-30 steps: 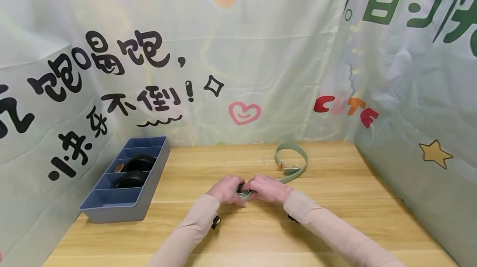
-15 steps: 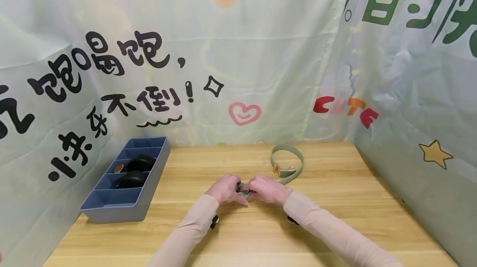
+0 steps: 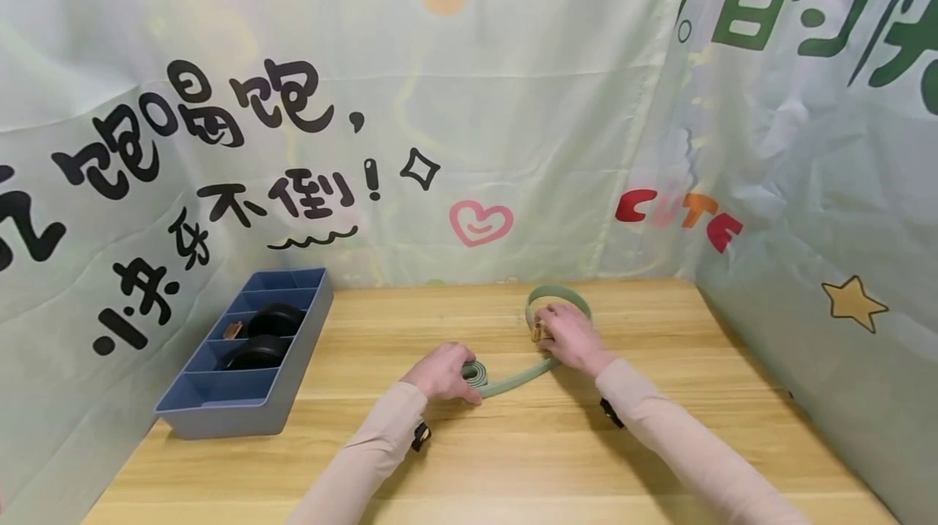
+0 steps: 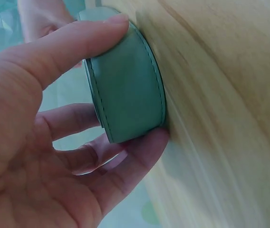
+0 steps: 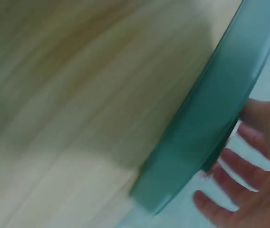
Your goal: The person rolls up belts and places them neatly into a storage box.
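Note:
A green belt (image 3: 513, 382) with stitched edges lies on the table, its left end rolled into a tight coil (image 3: 475, 374). My left hand (image 3: 443, 374) holds that coil from the left. In the left wrist view the thumb rests on one side of the rolled belt (image 4: 125, 85) and the fingers curve round the other. My right hand (image 3: 575, 336) is over the gold buckle (image 3: 538, 332), beside the belt's loose loop, covering part of it. Seen from the right wrist, the fingers (image 5: 242, 190) are spread beside the blurred belt strap (image 5: 201, 114).
At the left stands a blue-grey divided tray (image 3: 293, 387). Two black rolled belts (image 3: 258, 352) sit in its middle compartments, with a brown-gold buckle (image 3: 233, 330) beside them. Printed cloth walls (image 3: 542, 142) rise behind the wooden table (image 3: 498, 468) and on both sides.
My right hand has left the coil and moved right and away to the buckle. The belt's loop has shifted slightly left. My left hand stays at the coil.

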Demonstrator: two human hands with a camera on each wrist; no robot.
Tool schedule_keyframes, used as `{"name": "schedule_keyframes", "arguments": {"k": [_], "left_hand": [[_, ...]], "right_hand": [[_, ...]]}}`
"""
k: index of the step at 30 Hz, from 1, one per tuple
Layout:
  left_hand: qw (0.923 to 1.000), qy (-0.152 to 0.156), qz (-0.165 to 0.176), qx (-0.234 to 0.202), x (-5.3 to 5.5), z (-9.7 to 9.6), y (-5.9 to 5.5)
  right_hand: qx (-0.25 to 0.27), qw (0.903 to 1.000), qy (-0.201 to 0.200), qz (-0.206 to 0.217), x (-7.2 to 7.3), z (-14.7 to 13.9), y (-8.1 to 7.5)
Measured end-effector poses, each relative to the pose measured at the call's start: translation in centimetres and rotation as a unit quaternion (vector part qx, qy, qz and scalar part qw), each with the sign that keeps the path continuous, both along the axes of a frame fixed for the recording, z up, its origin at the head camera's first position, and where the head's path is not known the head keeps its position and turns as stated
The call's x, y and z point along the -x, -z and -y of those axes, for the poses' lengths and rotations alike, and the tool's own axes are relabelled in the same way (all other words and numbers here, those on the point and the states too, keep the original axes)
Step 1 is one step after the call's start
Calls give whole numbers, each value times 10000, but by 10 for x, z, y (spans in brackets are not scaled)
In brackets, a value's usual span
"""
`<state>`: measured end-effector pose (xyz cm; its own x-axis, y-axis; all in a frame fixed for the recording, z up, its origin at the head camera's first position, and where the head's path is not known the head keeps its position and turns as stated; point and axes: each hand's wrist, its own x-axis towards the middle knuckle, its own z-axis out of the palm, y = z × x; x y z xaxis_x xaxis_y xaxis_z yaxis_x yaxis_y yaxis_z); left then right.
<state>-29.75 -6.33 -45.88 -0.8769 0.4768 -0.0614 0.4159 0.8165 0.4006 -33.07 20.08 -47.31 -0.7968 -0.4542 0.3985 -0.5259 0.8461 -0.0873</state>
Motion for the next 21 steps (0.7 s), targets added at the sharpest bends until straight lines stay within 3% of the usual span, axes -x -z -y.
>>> {"name": "schedule_keyframes", "arguments": {"k": [4,12,17,21], "left_hand": [[10000,32,73,-8,-1,1,1],[9998,156,-57,-83,-1,9,2],[9996,206,-133,-119,0,17,2],[9998,156,-64,-144,-2,18,3]], "right_hand": [[3,9974,643,326,3,-22,5],[387,9874,1516,228,9,-60,5],[638,9715,2091,920,14,-90,0],[1442,9587,2013,1402,18,-102,-5]]}}
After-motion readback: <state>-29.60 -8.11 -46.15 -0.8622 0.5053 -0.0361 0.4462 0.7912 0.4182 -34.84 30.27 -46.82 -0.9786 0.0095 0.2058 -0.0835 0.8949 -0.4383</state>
